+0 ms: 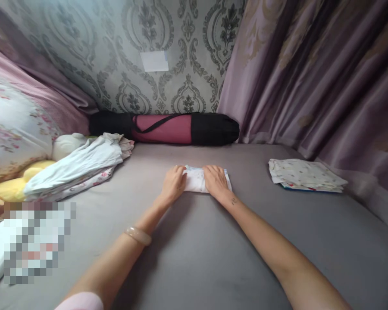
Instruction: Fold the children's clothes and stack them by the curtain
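Note:
A small white bundle of folded cloth [195,180] with a pale blue edge lies on the grey bed sheet in front of me. At its left end, my left hand [175,184] grips the edge with curled fingers. Over its right part lies my right hand [216,180], fingers bent across the top toward the far edge. Both palms and the undersides of the fingers are hidden. A pale bangle [138,236] circles my left forearm.
Folded patterned cloth [305,174] rests on a flat blue-edged item at right. A pink and black roll bag [163,128] lies along the wall. Left are a pile of light clothes [80,161], a yellow plush [11,187], a floral pillow [13,125] and a blurred-out patch.

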Motion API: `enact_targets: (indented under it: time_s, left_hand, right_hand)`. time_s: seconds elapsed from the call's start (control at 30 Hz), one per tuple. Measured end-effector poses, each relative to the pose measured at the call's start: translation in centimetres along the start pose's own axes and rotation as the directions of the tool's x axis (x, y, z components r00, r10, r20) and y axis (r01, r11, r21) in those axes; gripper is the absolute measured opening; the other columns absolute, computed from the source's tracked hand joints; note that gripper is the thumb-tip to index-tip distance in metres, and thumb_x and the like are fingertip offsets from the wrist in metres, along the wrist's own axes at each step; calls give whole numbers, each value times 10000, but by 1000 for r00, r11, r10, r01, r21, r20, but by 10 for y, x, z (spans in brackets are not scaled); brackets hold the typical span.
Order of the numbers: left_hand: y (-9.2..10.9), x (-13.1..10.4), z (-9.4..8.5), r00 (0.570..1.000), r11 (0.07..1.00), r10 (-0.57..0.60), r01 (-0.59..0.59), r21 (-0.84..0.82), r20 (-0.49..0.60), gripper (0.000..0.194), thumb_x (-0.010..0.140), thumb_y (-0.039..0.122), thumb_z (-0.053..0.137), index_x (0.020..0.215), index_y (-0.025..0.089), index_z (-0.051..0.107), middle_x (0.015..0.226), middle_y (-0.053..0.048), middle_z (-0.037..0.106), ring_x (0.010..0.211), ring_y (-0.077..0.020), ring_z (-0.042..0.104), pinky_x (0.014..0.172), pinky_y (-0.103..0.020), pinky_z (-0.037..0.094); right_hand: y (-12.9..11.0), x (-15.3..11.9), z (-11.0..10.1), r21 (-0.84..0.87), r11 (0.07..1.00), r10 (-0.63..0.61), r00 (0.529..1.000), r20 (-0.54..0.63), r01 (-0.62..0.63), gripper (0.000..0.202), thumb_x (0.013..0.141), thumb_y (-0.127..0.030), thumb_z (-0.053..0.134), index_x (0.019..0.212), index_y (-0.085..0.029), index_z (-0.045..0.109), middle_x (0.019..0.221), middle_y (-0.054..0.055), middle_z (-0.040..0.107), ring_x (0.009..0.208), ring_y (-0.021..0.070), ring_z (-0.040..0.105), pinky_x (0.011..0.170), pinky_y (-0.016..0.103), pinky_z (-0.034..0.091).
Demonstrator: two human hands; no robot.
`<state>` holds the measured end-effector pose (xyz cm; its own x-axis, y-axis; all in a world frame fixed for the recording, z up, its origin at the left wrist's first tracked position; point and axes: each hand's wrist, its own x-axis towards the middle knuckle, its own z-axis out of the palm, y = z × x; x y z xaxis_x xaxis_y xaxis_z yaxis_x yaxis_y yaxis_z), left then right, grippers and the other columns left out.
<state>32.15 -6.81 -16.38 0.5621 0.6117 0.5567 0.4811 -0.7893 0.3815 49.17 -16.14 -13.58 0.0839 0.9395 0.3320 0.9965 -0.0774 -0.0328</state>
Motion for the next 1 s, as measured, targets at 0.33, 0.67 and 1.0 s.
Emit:
enact_targets:
  time_s: [0.33,0.67,1.0]
  left_hand:
    - [38,-12,6,922,959,-148,46,278,358,441,987,323,310,1365,145,454,1447,-141,465,1371,-279,378,1142,-468,272]
    - [0,-18,7,929,985,-151,111,135,339,488,953,403,387,1376,173,472,1499,-142,397,1428,-328,266,1138,-535,255]
    - [-14,-17,5,894,982,-183,146,120,408,582,935,478,413,1422,159,437,1546,-132,311,1448,-321,212,1163,-506,206]
  right_hand:
    - [-16,-23,13,209,977,-89,957,276,31,584,991,-369,199,1484,-83,325,1557,125,288,1442,241,228,1170,437,146]
    - [13,-23,12,236,972,-77,944,322,-1,625,986,-404,149,1507,-82,270,1577,109,230,1462,203,160,1187,416,89]
    - [20,-22,18,181,971,100,948,301,-160,611,977,-341,180,1494,-30,277,1579,137,215,1465,230,141,1190,397,83]
